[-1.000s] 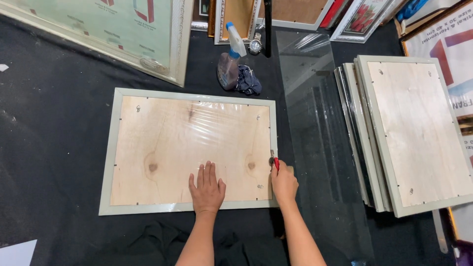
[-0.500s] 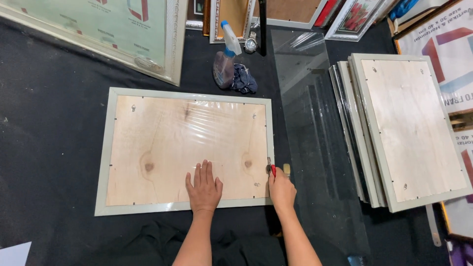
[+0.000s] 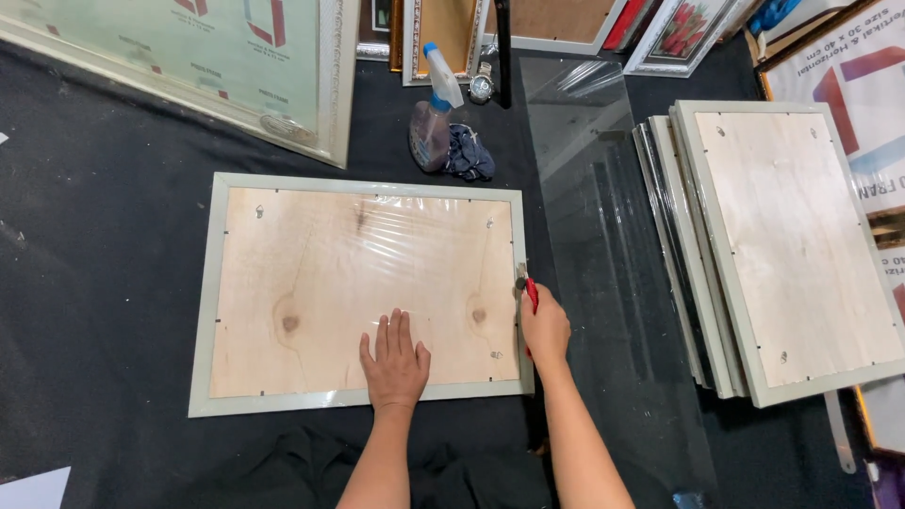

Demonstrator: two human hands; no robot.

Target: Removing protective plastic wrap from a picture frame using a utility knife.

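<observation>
A picture frame (image 3: 358,188) lies face down on black cloth, its plywood back covered by shiny clear film (image 3: 405,254). My left hand (image 3: 394,360) presses flat on the wood near the frame's lower edge, fingers apart. At the frame's right edge my right hand (image 3: 545,330) grips a red utility knife (image 3: 530,290), whose blade tip touches the film along that edge.
A clear sheet (image 3: 613,236) lies just right of the frame. A stack of face-down frames (image 3: 801,245) sits further right. A spray bottle (image 3: 434,118) and dark rag (image 3: 468,153) lie behind the frame. More framed pictures (image 3: 236,66) lean at the back.
My right hand with the knife has slid a little further away from me along the frame's right edge. The left hand stays pressed on the wood.
</observation>
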